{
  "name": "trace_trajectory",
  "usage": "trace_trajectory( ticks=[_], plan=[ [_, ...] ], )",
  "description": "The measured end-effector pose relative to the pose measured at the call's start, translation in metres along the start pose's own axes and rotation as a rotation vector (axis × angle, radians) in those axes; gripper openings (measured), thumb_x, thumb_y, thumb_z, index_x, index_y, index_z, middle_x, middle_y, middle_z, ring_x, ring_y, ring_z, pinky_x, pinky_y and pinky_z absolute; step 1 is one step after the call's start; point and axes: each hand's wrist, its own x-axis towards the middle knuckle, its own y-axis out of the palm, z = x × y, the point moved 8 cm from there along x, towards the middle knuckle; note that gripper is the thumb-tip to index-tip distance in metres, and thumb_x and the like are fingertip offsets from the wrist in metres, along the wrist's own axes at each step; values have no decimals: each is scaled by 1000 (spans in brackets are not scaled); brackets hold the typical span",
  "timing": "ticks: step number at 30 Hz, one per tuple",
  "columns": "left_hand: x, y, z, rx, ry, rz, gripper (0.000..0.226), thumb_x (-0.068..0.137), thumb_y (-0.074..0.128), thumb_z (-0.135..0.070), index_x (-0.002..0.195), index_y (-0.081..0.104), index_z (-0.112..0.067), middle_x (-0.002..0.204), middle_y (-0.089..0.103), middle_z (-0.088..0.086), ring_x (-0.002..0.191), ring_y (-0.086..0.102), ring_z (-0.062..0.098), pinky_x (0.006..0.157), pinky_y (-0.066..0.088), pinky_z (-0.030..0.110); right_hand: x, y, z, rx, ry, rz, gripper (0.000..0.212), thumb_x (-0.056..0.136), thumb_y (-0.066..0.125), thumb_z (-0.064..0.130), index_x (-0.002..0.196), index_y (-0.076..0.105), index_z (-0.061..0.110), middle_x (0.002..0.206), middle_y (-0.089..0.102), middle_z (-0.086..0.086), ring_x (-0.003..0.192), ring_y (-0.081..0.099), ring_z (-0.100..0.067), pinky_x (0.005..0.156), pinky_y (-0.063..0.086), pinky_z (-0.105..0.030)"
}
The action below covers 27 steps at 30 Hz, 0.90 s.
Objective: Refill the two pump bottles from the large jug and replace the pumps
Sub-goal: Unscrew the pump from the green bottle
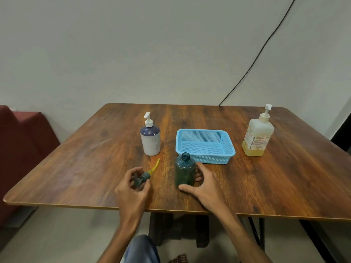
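We steady the uncapped teal bottle (pixel 185 173), its pump (pixel 141 180) held aside.

Our right hand (pixel 206 185) curls round the bottle's lower body, on the table (pixel 76 168) just in front of the blue basket (pixel 214 159). The bottle stands upright, mouth up. We judge it light, stiff and slick, best gripped mid-body. Our left hand (pixel 133 190) grips the grey pump head, and its yellow dip tube (pixel 154 167) points away toward the white pump bottle (pixel 150 141).

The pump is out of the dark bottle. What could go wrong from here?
1. The pump in the left hand has its yellow tube close to the table; it may drip or pick up dirt.
2. The dark bottle in the right hand has a narrow open neck, so pouring from the pump-capped jug may spill.
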Motion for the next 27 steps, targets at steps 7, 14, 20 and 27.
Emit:
trace_trajectory(
  ticks=[7, 14, 20, 27],
  plan=[
    [-4, 7, 16, 72, -52, 11, 51, 74, 82, -7, 115, 57, -23, 103, 63, -9, 97, 63, 5, 89, 59, 37, -1, 0, 1, 5, -8, -3, 88, 67, 89, 47, 143, 45, 39, 133, 57, 14, 110, 56, -1, 86, 49, -16],
    [-3, 11, 23, 152, -27, 54, 48, 75, 82, -10, 116, 57, -19, 110, 61, -3, 101, 61, 12, 90, 57, 39, -6, -1, 13, 25, -40, 1, 87, 72, 88, 41, 140, 34, 50, 136, 52, 17, 111, 54, 4, 85, 45, -9],
    [1, 8, 26, 213, -15, 62, 39, 76, 82, -16, 108, 61, -20, 108, 59, -2, 99, 58, 14, 85, 56, 39, -8, -1, 15, 39, -51, 3, 94, 69, 90, 41, 141, 30, 51, 137, 49, 19, 113, 51, 8, 86, 44, -6],
    [2, 6, 32, 261, -33, 70, 40, 75, 84, -26, 106, 59, -31, 105, 60, -7, 99, 58, 14, 91, 51, 54, -10, -3, 11, 47, -57, -15, 95, 65, 90, 47, 144, 37, 45, 135, 51, 21, 113, 54, 6, 94, 49, -17]
  ],
)
